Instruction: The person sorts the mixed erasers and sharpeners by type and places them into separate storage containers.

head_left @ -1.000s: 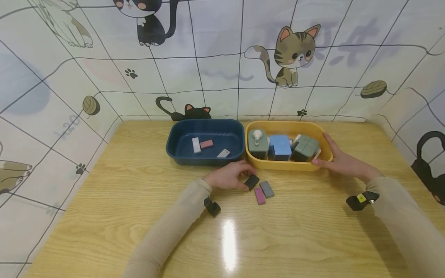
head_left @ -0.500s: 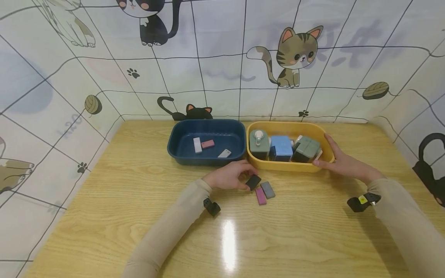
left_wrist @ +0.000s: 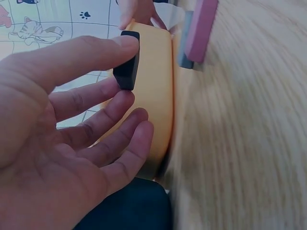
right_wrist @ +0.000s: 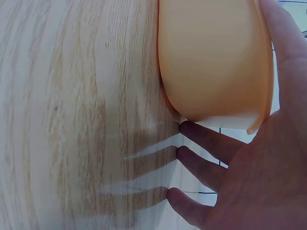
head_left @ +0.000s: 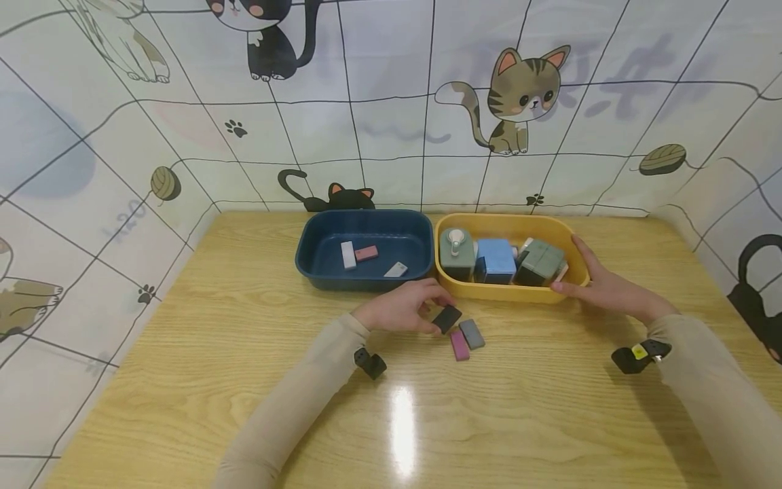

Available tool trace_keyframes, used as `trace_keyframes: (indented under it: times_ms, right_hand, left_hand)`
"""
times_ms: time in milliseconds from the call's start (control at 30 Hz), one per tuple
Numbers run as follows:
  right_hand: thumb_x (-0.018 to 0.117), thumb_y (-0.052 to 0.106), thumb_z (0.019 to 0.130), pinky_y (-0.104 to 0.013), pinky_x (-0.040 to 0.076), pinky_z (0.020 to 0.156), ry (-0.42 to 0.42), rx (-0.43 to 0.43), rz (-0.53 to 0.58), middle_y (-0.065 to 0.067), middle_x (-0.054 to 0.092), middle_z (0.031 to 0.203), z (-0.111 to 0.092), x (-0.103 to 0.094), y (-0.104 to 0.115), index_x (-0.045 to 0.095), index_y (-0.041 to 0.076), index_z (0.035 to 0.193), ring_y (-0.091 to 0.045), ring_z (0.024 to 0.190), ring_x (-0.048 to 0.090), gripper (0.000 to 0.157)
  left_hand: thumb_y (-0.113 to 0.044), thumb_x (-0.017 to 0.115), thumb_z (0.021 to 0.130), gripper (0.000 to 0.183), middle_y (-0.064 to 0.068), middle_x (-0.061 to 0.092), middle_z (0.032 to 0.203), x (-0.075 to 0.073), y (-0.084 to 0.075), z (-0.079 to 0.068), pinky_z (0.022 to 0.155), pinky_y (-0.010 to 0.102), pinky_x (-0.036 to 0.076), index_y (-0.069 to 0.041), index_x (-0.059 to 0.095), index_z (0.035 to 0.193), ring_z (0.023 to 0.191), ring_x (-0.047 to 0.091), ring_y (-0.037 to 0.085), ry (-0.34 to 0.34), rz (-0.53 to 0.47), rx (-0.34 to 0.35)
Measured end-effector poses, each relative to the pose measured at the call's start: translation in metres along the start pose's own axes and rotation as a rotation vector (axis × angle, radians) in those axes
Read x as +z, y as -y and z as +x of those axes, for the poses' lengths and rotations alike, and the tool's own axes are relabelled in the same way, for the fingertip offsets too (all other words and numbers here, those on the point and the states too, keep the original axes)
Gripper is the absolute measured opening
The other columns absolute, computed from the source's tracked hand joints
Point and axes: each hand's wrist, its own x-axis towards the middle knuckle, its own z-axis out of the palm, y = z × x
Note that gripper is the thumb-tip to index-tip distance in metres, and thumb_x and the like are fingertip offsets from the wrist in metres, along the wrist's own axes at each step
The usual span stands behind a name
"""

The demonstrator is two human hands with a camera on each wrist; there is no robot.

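Black, plastic-looking rectangular block [head_left: 448,319] sits pinched in left hand [head_left: 403,309], thumb against fingers, above bench [head_left: 519,407] near yellow plastic tub's [head_left: 507,293] near-left corner. Probably light, stiff, smooth; grip long edges, mid-length. Right hand's [head_left: 611,291] fingers: spread, tub's right end.

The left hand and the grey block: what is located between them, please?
In the head view, the black block is between the left hand and the grey block; the left hand pinches it.
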Motion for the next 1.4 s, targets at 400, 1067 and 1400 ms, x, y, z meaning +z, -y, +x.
trace_keyframes:
  times_ms: [400,1067,1400]
  right_hand:
    - [0.057,0.048,0.094,-0.077,0.017,0.094,-0.003,-0.006,0.002,-0.040,-0.011,0.149,-0.001,-0.001,0.001,-0.031,0.020,0.147,-0.069,0.125,0.014,0.107]
    - [0.057,0.048,0.094,-0.077,0.018,0.094,-0.006,-0.011,-0.002,-0.039,-0.011,0.149,-0.001,0.001,-0.001,-0.031,0.020,0.147,-0.069,0.124,0.015,0.106]
    - [0.057,0.048,0.094,-0.077,0.018,0.095,-0.003,-0.008,0.001,-0.041,-0.009,0.148,-0.001,0.002,-0.001,-0.031,0.020,0.147,-0.069,0.124,0.015,0.107]
  left_hand:
    - [-0.004,0.076,0.082,0.045,0.004,0.055,0.120,-0.008,-0.007,-0.003,0.091,0.027,0.047,-0.003,0.060,0.123,0.111,0.053,0.023,-0.031,-0.054,0.082]
    - [-0.006,0.075,0.083,0.045,0.006,0.055,0.115,-0.032,-0.006,-0.016,0.092,0.030,0.047,-0.004,0.060,0.126,0.109,0.053,0.028,-0.114,-0.082,0.095]
    - [-0.005,0.074,0.084,0.048,0.006,0.055,0.118,-0.045,0.000,-0.022,0.090,0.029,0.048,-0.005,0.057,0.129,0.109,0.053,0.020,-0.159,-0.104,0.066]
